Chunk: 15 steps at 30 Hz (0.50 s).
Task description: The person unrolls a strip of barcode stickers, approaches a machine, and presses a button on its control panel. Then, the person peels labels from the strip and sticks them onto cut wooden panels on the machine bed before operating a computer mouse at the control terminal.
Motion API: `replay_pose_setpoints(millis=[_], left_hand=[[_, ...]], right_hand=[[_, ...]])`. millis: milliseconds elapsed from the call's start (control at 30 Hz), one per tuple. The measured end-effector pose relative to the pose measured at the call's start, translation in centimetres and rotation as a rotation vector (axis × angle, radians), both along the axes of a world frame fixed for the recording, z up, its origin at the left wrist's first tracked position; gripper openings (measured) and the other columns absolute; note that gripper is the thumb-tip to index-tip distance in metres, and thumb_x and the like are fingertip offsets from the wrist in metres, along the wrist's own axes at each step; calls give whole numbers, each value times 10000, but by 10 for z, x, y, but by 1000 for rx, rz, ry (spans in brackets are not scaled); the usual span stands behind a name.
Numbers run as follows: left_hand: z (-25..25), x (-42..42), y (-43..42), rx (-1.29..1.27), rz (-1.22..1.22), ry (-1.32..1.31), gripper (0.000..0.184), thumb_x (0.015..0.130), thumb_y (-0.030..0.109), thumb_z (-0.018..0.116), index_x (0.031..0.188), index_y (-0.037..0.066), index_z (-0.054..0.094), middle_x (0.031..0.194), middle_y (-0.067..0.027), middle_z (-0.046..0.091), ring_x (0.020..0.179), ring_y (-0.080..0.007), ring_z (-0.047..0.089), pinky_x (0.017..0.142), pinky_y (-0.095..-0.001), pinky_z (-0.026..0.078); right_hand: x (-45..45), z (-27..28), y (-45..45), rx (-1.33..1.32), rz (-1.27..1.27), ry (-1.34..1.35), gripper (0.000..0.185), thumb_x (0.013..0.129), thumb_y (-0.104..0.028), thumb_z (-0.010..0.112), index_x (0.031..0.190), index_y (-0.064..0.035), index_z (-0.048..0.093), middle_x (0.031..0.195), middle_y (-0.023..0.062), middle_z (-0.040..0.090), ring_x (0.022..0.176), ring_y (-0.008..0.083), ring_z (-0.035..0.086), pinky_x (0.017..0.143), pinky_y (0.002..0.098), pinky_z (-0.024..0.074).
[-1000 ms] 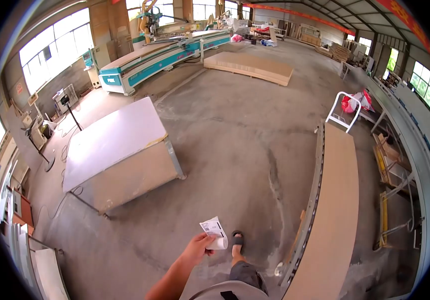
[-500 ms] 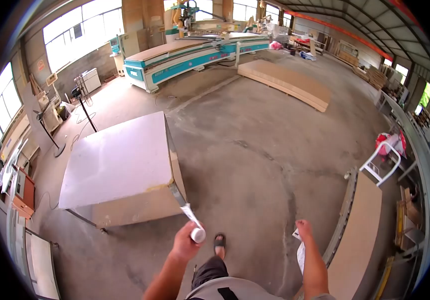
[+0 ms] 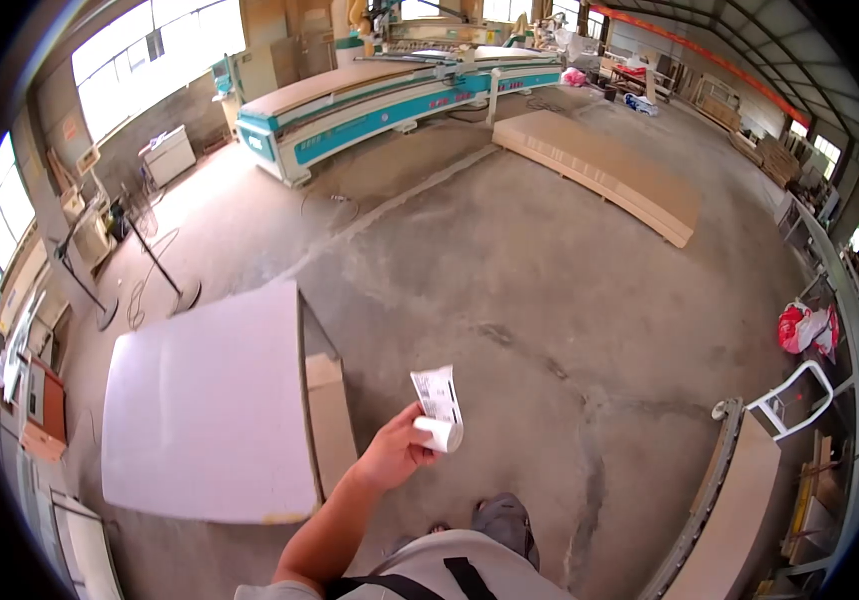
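My left hand (image 3: 397, 452) is closed around a small white roll of printed labels (image 3: 440, 434), held out in front of my body. A loose end with dark print stands up from the roll above my fingers. Left of that hand, and apart from it, is a table with a pale lilac top (image 3: 210, 410). My right hand is out of the frame.
A long teal and white machine (image 3: 380, 125) stands at the back. Stacked brown boards (image 3: 600, 170) lie on the floor beyond me. To the right are a roller conveyor with a board (image 3: 725, 510) and a white metal frame (image 3: 800, 395). Fan stands (image 3: 185, 297) are at left.
My left hand has raised the label roll and turned it so the printed end faces me. My right hand has dropped out of view. The table now appears lower and nearer.
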<state>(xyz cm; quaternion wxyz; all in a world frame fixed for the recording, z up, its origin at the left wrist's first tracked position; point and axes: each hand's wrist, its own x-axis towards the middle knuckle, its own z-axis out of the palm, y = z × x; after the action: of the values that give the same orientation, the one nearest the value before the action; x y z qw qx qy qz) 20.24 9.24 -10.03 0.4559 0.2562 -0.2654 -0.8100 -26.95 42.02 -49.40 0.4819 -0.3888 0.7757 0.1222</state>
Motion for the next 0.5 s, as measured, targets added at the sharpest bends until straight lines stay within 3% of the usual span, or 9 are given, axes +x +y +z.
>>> replay_pose_setpoints(millis=[133,233,300,333,433,467,500], left_hand=[[-49,-18,-135,126,-102,-61,600,871,29,590,1457,57,466,1197,-70,644,1069,-175,648,861,-331,539],[-84,-35,-252,70,-418,-205,588,832,34,603,1413,22,518,1217,-61,640,1114,-171,624,944,-315,511],[-77,-51,-336,-80,-723,-237,573,834,30,601,1402,8,527,1239,-57,632,1160,-134,572,1010,-304,454],[-69,-61,-378,-292,-844,-228,568,854,43,606,1412,-2,515,1280,-64,615,1173,-149,547,1032,-320,429],[-8,-76,-477,-662,-910,-427,534,881,74,606,1395,-29,507,1309,-146,593,1188,-242,560,1028,-339,434],[10,-79,-506,-769,-894,-479,522,885,79,605,1385,-36,509,1309,-179,587,1188,-272,564,1021,-346,437],[30,-78,-540,-733,-953,-569,535,870,53,594,1388,-28,491,1268,-217,582,1178,-293,569,992,-359,449]], right_hand=[[-1,-13,-139,26,-69,-14,321,954,-290,550,1110,-82,739,1129,184,727,1082,382,679,920,494,537],[-14,-40,-267,24,-58,-16,304,942,-273,561,1095,-86,747,1115,179,733,1066,381,689,909,493,545],[-29,-58,-367,7,4,-2,294,934,-263,569,1085,-89,752,1106,175,738,1055,380,696,902,492,550],[-37,-64,-418,-10,83,5,289,930,-257,573,1080,-90,754,1102,173,740,1050,380,699,898,492,552],[-80,-97,-618,-258,565,99,273,919,-241,584,1065,-94,762,1088,168,746,1033,378,709,887,491,560],[-94,-106,-705,-397,585,148,268,915,-235,588,1060,-96,765,1084,166,748,1028,378,712,883,491,563],[-90,-79,-811,-491,391,140,300,910,-264,593,1074,-69,751,1099,192,739,1062,399,693,890,503,549]])
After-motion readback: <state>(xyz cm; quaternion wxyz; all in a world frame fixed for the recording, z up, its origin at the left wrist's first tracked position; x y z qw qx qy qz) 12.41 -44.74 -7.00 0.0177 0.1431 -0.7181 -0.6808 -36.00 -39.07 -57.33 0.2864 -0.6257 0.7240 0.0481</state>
